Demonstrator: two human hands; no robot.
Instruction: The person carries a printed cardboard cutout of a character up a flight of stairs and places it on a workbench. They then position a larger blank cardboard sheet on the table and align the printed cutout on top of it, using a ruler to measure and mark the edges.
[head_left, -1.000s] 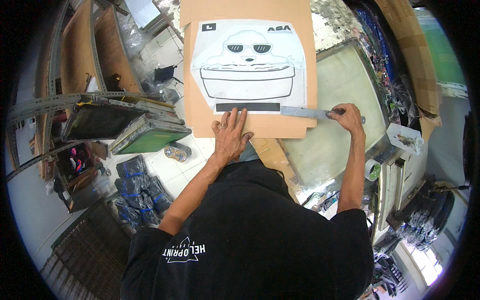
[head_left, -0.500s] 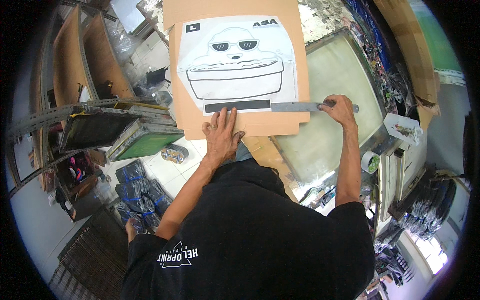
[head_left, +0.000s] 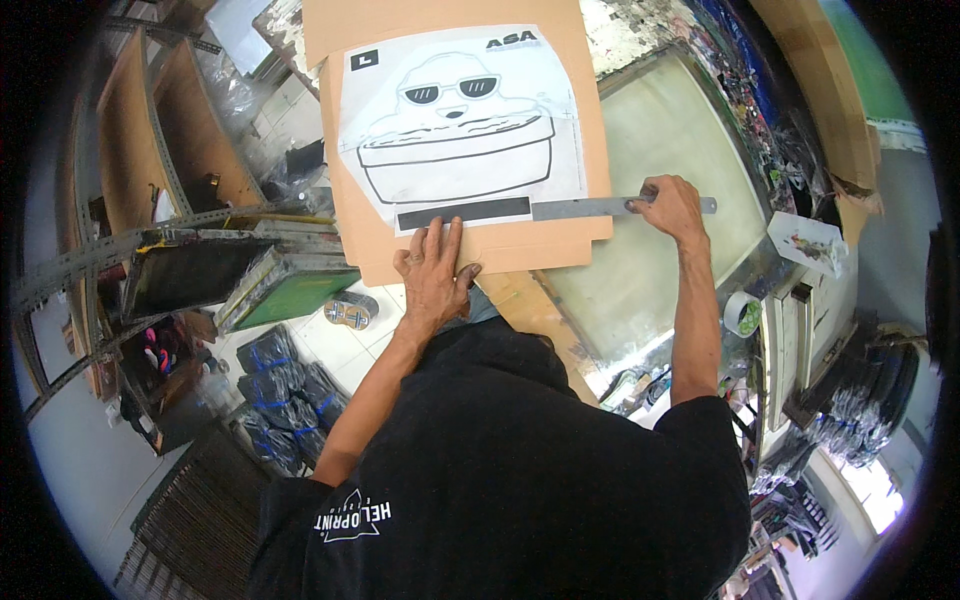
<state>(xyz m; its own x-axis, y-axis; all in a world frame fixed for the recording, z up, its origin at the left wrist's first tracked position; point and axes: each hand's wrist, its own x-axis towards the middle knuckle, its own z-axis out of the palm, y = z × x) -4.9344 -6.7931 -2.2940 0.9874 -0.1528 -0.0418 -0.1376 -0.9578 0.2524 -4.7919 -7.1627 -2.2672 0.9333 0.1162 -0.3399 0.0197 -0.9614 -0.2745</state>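
A white printed sheet [head_left: 460, 185] lies on tan cardboard [head_left: 380, 262]. It bears a line drawing of a face with sunglasses above a tub shape, and a black strip [head_left: 465, 213] along its near edge. My left hand [head_left: 434, 272] rests at the strip with fingers stretched out, their tips touching its near side. A steel ruler [head_left: 585, 208] extends rightward from the strip's right end, past the cardboard's edge. Whether it continues beneath the sheet cannot be made out. My right hand [head_left: 672, 207] pinches the ruler near its right end, thumb and fingers closed.
Under the cardboard's right side is a pale framed screen [head_left: 655, 270] on the worktable. A tape roll [head_left: 741, 313] and a white plastic piece [head_left: 808, 243] lie right of it. Framed screens [head_left: 290, 290] stand at left. Several black wrapped bundles [head_left: 280, 380] lie on the tiled floor.
The view has turned slightly, so the sheet and cardboard appear shifted left and tilted. Both hands keep nearly the same places on the sheet and ruler.
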